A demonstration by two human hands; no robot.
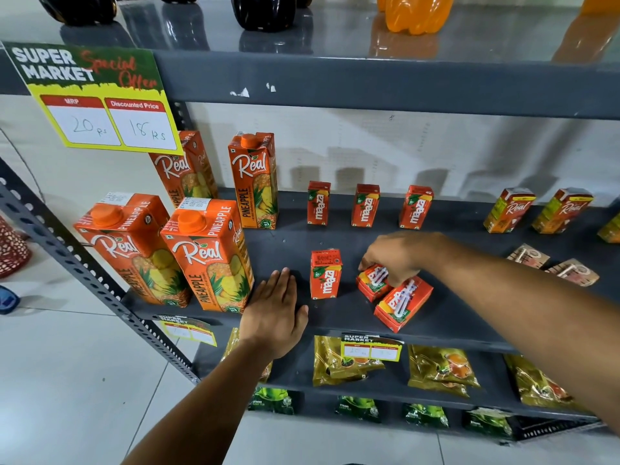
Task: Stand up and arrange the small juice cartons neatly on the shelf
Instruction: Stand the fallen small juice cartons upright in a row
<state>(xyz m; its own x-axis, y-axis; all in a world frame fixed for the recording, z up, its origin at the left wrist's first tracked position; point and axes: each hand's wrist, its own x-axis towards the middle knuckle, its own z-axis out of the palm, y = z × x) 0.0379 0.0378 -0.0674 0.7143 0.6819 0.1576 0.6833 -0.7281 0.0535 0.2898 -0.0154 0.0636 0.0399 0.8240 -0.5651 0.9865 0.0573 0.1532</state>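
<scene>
Right hand (391, 255) grasping a flat carton (372, 280), right of the upright front carton (325, 275) | left hand (276, 303) released, flat on shelf (453, 317), left of it | tip it up, face forward, level with it | second flat carton (402, 302) further right | three upright (365, 205) behind.

red-orange juice cartons (325, 275); dark grey shelf (453, 317)

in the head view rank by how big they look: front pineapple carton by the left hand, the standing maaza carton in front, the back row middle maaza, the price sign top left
1. price sign
2. front pineapple carton
3. standing front Maaza carton
4. back-row middle Maaza carton

The two Maaza cartons look like the same product; the front one appears bigger probably only because it is nearer the camera.
</scene>
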